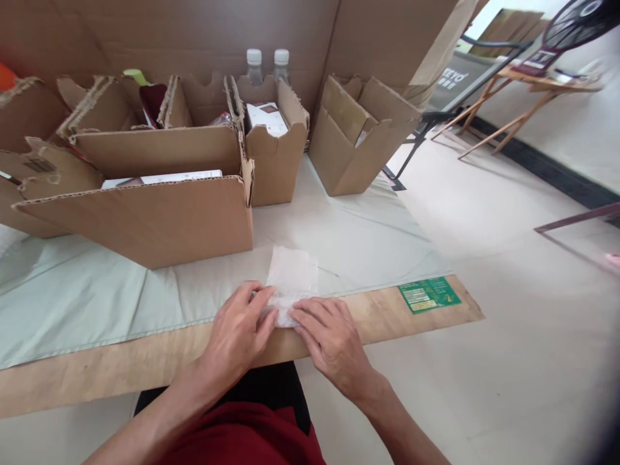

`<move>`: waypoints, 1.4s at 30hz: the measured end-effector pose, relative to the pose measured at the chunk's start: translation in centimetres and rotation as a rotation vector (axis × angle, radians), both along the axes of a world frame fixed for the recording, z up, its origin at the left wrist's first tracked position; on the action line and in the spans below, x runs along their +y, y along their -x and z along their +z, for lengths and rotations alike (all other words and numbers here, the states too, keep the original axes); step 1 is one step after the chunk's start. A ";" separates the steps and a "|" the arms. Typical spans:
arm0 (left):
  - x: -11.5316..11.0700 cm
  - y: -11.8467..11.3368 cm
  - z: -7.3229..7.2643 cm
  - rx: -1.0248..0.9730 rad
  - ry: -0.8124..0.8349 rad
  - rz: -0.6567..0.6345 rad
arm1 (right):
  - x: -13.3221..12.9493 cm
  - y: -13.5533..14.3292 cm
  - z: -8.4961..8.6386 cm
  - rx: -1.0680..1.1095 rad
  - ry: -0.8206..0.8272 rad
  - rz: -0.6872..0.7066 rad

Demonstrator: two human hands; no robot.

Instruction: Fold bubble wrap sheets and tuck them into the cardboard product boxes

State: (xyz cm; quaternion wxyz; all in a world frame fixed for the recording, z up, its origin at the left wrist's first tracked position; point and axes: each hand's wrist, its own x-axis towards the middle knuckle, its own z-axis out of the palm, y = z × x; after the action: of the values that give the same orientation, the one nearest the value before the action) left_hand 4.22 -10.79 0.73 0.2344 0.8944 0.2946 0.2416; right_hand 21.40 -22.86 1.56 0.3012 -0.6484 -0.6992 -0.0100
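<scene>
"What lies nearest?"

"The person's red garment (242,439), below the near edge of the tabletop (121,368)."

"And the hands?"

"Both are at the near end of a translucent wrap (293,271). The left hand (242,323) pinches the left end of its folded part between thumb and fingers. The right hand (332,332) has its fingers bent onto the right end; whether its thumb closes the pinch, one cannot tell."

"Where does the wrap lie?"

"Near the middle of the near edge, its flat part stretching away over a pale green cloth (349,232). To the right, a green label (429,294) sits on bare wood."

"Farther off?"

"A wide cardboard box (194,226) stands to the left, with something white showing inside. Behind its right end is a narrow box (274,165) holding a white packet (266,119), and an angled box (339,155) stands to the right."

"Beyond those?"

"Two white-capped bottles (254,64) rise behind the narrow box. At far right, a dark fan (576,26) stands on a wooden folding table (542,79)."
</scene>
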 end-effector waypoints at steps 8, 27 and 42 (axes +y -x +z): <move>-0.5 1.0 0.2 -0.121 0.008 -0.174 | -0.1 -1.3 1.3 0.315 0.243 0.004; -4.0 0.4 1.6 -0.513 1.122 0.083 | 0.5 3.2 -0.5 0.772 0.049 -0.188; -4.2 2.2 1.0 -0.379 0.431 -0.112 | 1.8 1.8 4.0 0.661 0.098 0.120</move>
State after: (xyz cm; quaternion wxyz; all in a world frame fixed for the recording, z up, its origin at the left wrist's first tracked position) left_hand 2.03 -15.01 1.76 0.4831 0.7776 0.2402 0.3228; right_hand 19.64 -21.03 5.57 0.4798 -0.5878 -0.6005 0.2523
